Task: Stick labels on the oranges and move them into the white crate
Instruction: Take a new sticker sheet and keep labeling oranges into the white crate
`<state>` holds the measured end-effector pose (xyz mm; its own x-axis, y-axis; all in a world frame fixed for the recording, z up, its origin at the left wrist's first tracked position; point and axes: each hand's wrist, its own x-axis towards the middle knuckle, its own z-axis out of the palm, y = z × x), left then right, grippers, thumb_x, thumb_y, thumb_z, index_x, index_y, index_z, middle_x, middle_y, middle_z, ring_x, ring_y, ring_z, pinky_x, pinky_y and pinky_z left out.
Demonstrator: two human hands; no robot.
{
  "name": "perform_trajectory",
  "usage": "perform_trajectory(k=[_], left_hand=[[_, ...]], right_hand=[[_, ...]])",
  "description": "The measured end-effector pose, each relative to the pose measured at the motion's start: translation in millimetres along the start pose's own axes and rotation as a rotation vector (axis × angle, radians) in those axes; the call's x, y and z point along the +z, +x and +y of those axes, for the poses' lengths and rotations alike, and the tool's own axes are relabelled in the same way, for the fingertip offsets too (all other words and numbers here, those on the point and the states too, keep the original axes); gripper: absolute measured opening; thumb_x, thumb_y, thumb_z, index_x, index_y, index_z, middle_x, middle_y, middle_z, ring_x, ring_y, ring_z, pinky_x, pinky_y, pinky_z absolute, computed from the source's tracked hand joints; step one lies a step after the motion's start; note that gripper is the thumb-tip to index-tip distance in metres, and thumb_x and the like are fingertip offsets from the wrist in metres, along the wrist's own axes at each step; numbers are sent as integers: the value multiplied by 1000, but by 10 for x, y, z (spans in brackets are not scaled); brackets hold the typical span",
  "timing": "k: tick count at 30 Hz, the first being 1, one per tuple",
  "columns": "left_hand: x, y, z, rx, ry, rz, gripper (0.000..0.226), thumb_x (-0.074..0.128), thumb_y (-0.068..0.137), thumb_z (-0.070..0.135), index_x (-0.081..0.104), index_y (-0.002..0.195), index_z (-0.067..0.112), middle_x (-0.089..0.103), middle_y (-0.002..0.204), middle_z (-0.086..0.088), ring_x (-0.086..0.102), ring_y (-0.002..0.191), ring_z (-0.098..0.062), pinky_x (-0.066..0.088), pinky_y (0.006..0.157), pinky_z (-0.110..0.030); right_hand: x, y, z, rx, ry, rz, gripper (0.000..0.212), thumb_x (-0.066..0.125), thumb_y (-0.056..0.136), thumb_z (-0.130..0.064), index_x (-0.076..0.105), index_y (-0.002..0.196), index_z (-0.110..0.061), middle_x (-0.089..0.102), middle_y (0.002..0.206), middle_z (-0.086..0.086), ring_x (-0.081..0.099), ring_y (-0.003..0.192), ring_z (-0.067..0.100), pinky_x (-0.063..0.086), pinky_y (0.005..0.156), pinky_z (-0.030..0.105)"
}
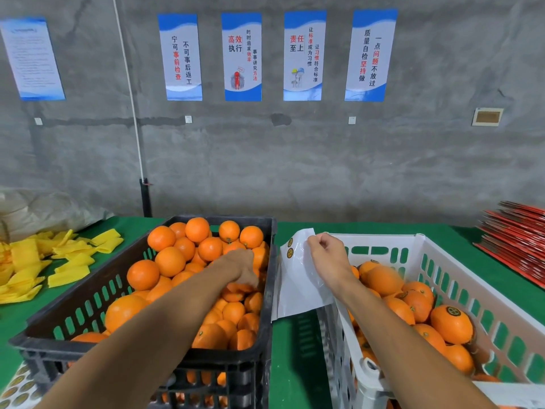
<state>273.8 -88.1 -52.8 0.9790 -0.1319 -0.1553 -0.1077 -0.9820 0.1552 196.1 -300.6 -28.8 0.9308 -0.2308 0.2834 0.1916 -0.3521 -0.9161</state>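
My left hand (240, 268) reaches into the black crate (59, 317), fingers curled down around an orange (240, 287) near its right wall; the grip itself is partly hidden. My right hand (326, 255) pinches the top edge of the label sheet (298, 287), which hangs upright between the two crates, long axis vertical, two labels (290, 247) left at its upper corner. The sheet lies just right of the left hand, so fruit and label must meet over that gap. The white crate (501, 293), right again, already holds labelled oranges (451, 323).
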Motion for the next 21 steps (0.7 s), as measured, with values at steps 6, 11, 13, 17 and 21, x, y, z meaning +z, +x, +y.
perform_trajectory(k=[6,11,13,17,21], left_hand=[[-441,-95,23,76,-406,525,61,81,65,49,59,112,16,66,106,-5,62,96,-25,50,73,-34],[-527,-252,686,299,-818,691,60,90,70,39,66,122,21,73,107,4,69,96,-12,53,86,-25],[-477,-304,954,425,-980,607,69,92,72,37,64,131,16,72,119,3,70,102,-6,55,88,-22],[-329,-329,1220,609,-1118,384,75,86,82,23,50,147,8,58,142,1,59,126,-7,52,101,-22],[-228,-257,1014,582,-831,537,44,67,98,24,56,139,11,61,136,-3,58,127,-14,49,109,-36]], right_hand=[[24,56,42,2,-79,-6,28,48,104,-23,50,79,-12,47,74,4,43,68,13,38,61,28],[46,66,58,-29,-164,-67,25,49,102,-25,54,82,-11,51,75,6,46,68,17,37,62,34],[49,77,72,-51,-208,-90,27,50,104,-25,54,81,-12,55,73,4,49,67,16,36,60,32],[28,95,72,-61,-176,-93,20,48,104,-18,62,91,-13,62,77,1,56,72,16,36,56,28],[5,96,55,13,-38,13,25,48,105,-22,55,83,-11,53,73,0,48,72,19,34,59,31]])
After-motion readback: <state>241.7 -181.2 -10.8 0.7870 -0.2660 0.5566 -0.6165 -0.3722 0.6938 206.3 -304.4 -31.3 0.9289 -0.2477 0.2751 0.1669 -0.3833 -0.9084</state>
